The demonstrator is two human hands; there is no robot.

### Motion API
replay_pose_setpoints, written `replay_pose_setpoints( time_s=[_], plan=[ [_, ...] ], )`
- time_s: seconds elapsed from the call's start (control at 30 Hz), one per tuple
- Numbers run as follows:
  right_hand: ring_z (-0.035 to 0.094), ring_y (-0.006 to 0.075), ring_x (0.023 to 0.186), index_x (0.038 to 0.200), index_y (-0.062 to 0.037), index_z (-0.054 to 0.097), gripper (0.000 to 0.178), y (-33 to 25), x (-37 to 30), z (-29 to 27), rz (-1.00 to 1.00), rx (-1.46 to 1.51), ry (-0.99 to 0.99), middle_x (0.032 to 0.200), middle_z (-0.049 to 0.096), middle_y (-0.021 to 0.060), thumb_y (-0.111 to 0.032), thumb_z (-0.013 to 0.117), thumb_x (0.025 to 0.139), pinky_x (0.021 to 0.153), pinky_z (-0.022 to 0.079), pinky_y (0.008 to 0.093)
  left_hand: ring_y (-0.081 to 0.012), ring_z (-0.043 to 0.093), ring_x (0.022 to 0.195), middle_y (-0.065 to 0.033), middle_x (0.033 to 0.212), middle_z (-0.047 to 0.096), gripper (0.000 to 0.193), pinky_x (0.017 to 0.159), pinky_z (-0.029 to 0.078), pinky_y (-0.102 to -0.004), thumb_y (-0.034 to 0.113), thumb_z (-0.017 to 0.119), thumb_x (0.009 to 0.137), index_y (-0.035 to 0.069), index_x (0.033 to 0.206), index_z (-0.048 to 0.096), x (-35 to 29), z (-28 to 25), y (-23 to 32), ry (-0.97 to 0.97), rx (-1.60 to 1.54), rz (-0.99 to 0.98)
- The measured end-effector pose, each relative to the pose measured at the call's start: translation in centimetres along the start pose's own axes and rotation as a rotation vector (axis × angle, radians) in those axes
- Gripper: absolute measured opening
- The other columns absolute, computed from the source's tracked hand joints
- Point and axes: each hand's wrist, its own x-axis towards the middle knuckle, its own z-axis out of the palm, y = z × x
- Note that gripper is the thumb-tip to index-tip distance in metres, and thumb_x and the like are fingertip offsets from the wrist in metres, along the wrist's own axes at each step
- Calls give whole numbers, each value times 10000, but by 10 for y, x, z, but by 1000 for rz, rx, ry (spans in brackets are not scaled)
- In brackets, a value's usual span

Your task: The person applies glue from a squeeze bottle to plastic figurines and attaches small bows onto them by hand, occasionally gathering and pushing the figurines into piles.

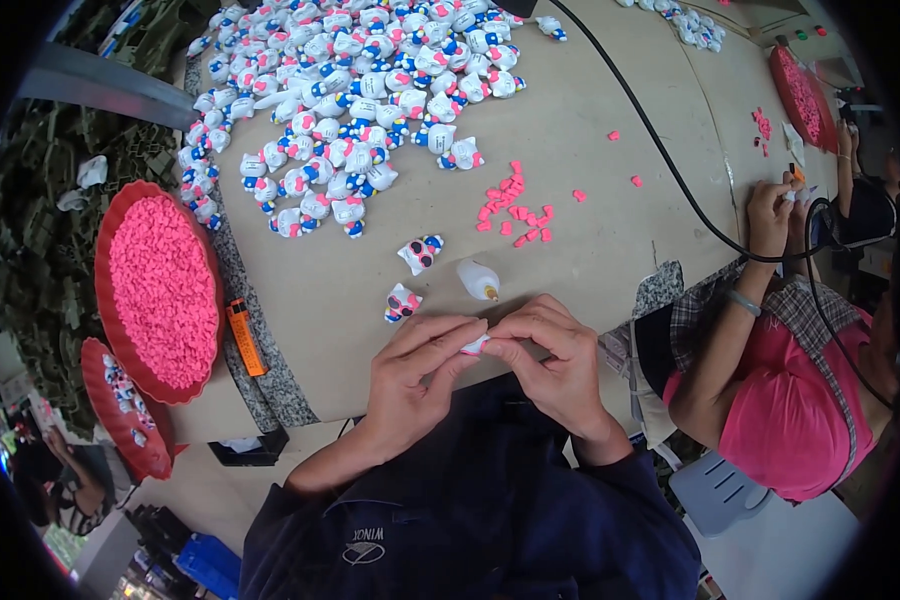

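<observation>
Close to the table's near edge, my left hand [420,370] and my right hand [552,362] meet. Their fingertips pinch a small white figurine [475,345], mostly hidden by the fingers. Just beyond them lies a small translucent squeeze bottle [477,278] with a yellowish tip. Two white cat-head figurines with dark eye shapes rest left of the bottle: one figurine [420,254] farther off, the other figurine [402,302] beside my left hand. Loose pink pieces [515,212] are scattered beyond the bottle.
A big pile of white, blue and pink figurines [360,100] covers the far left. At left stand a red basin of pink pieces [215,262] and a smaller red tray [155,455], near an orange lighter-like object [245,338]. A black cable [642,115] crosses the table. A co-worker [770,400] sits right.
</observation>
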Motion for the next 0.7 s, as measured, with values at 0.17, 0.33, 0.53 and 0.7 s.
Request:
replay_pose_setpoints(
  time_s=[0.17, 0.33, 0.53, 0.7],
  plan=[
    [571, 215, 686, 826, -20, 671, 128, 3, 1, 9, -48, -18, 46, 733, 637, 77, -16, 726, 709, 601, 456, 303, -237, 594, 901, -97, 1008, 643, 336, 766, 484, -303, -42, 682, 740, 38, 1066, 664, 1, -4, 1, 14, 37, -12],
    [567, 227, 680, 823, -16, 668, 178, 9, 0, 9, -77, -41, 119, 720, 631, 73, -31, 760, 671, 612, 459, 306, -251, 583, 903, -111, 1027, 611, 331, 766, 483, -313, -5, 714, 726, 16, 1051, 655, 3, -11, 3, 193, 283, -35],
    [567, 198, 831, 943, -13, 648, 368, -2, 20, 11, -3, -140, 205, 922, 617, 80, -66, 813, 619, 668, 456, 291, -270, 510, 964, -107, 1058, 550, 430, 788, 410, -370, 166, 758, 726, 46, 1110, 606, 25, -25, 0, 339, 647, 90],
    [564, 245, 847, 928, -5, 611, 315, 13, 27, 17, -194, -226, 209, 982, 618, 91, -51, 771, 660, 707, 469, 333, -277, 424, 1088, -92, 1130, 500, 422, 826, 285, -405, 227, 728, 752, 58, 1111, 586, 44, -13, 18, 278, 895, -31]
  ],
)
